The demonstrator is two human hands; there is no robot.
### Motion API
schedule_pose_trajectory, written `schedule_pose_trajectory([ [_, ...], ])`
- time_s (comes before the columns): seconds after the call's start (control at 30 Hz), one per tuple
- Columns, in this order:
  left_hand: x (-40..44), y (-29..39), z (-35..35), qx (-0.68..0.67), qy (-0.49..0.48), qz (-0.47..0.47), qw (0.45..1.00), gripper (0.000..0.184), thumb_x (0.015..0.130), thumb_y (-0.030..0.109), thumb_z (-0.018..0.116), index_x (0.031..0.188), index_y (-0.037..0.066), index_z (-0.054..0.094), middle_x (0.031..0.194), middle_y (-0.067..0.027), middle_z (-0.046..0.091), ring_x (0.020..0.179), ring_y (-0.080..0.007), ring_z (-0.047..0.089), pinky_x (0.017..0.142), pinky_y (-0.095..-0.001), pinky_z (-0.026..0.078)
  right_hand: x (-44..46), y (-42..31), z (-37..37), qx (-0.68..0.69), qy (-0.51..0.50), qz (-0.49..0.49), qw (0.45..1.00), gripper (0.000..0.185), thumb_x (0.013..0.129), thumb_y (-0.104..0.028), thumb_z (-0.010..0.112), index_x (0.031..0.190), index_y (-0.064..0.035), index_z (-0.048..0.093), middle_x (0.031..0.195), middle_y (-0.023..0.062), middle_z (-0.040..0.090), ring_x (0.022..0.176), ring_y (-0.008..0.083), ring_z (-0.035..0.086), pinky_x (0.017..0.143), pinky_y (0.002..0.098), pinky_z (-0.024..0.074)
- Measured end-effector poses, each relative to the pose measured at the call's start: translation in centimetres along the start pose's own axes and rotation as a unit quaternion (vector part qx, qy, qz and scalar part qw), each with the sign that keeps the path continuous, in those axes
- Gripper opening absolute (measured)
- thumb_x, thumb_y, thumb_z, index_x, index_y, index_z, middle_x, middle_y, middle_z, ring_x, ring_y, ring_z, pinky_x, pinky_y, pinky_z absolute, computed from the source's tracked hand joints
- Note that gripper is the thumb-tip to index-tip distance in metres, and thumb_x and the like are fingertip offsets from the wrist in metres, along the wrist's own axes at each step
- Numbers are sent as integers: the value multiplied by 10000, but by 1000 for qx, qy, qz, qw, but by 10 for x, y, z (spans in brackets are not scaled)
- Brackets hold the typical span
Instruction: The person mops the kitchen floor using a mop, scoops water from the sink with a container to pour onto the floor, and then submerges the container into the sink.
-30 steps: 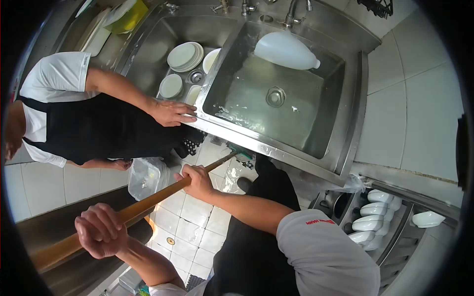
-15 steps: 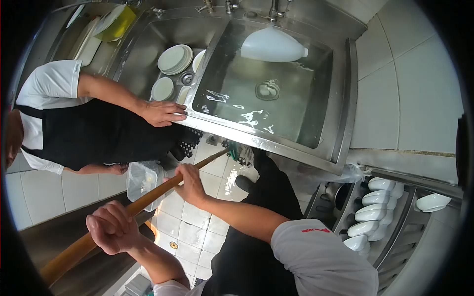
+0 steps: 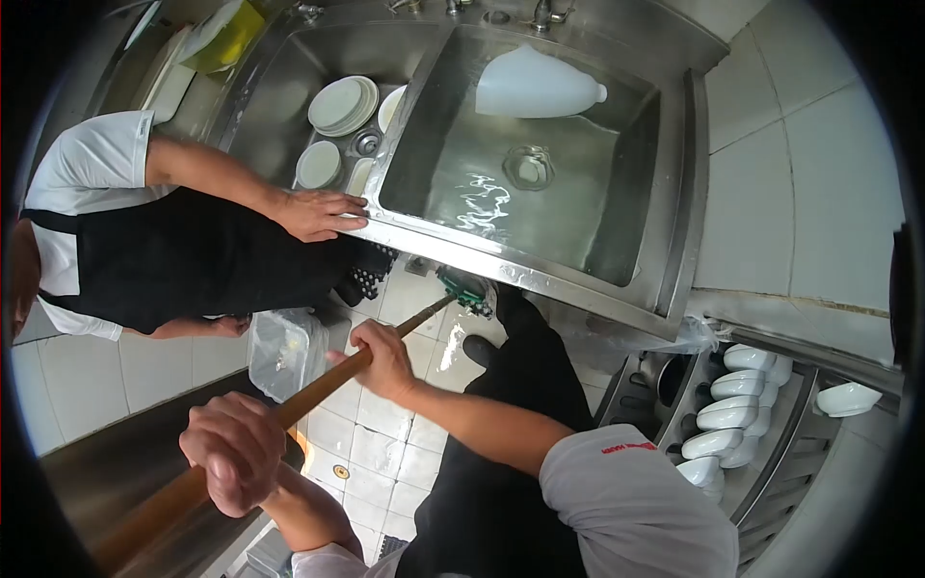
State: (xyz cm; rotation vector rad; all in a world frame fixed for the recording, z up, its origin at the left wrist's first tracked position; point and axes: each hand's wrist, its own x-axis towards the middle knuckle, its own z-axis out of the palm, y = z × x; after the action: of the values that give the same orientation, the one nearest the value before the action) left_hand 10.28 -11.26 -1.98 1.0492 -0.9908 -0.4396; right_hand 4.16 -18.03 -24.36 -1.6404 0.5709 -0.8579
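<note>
Both of my hands grip a long wooden pole (image 3: 323,387) that slants down to the floor. My left hand (image 3: 231,451) is wrapped round its upper part, close to the camera. Farther down, my right hand (image 3: 383,360) is closed on it, fingers curled over the wood. At the pole's low end a green head (image 3: 464,288) rests near the floor by my feet, under the sink's front edge. Whether this head is a mop or a brush, I cannot tell. A clear plastic bin (image 3: 289,358) stands left of the pole, beyond my left hand.
A co-worker in a black apron (image 3: 193,255) stands left, one hand (image 3: 323,214) on the sink rim (image 3: 462,252). A white jug (image 3: 538,85) floats in the water-filled basin; plates (image 3: 339,106) are stacked in the other. White bowls (image 3: 727,414) fill a rack at right.
The pole's low end and green head have shifted slightly right. My left hand has moved a little right, my right hand only slightly. The view has shifted a little.
</note>
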Motion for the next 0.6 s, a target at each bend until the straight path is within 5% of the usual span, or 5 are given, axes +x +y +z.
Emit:
schedule_pose_trajectory([
  [0.17, -8, 2, 9, 73, 280, 11, 957, 452, 996, 188, 441, 564, 156, 311, 444, 13, 308, 338, -96, 246, 375, -246, 280, 10, 10, 9, 26, -272, -25, 962, 425, 852, -338, 711, 560, -70, 560, 562, 134, 579, 571, 352, 607, 618, 442, 485],
  [0.33, -18, -24, 24, 197, 540, 17, 818, 486, 1013, 256, 469, 568, 168, 296, 477, 19, 252, 395, -86, 226, 392, -263, 251, 33, 37, 8, 46, -541, -6, 840, 230, 781, -221, 677, 643, -37, 659, 680, 182, 650, 677, 387, 628, 649, 450, 495],
  [0.47, -52, -79, 21, 187, 530, 3, 827, 391, 1030, 244, 464, 658, 139, 404, 501, 14, 278, 407, -90, 270, 405, -251, 291, 40, 81, 8, 20, -612, 4, 791, 237, 778, -252, 691, 695, -30, 677, 698, 185, 661, 702, 387, 626, 665, 450, 492],
  [0.57, -49, -62, 14, 111, 438, -21, 892, 382, 980, 241, 563, 635, 113, 461, 495, -2, 392, 392, -114, 367, 397, -246, 332, 43, 72, 2, 10, -610, 20, 792, 270, 787, -292, 718, 718, -38, 654, 720, 170, 655, 744, 370, 635, 682, 442, 492],
  [0.6, -46, -55, 6, 76, 301, -28, 950, 383, 950, 241, 601, 617, 106, 469, 495, -14, 432, 386, -130, 396, 396, -250, 347, 42, 72, 3, -5, -603, 5, 797, 282, 790, -302, 727, 726, -40, 644, 733, 164, 654, 761, 364, 638, 690, 438, 492],
])
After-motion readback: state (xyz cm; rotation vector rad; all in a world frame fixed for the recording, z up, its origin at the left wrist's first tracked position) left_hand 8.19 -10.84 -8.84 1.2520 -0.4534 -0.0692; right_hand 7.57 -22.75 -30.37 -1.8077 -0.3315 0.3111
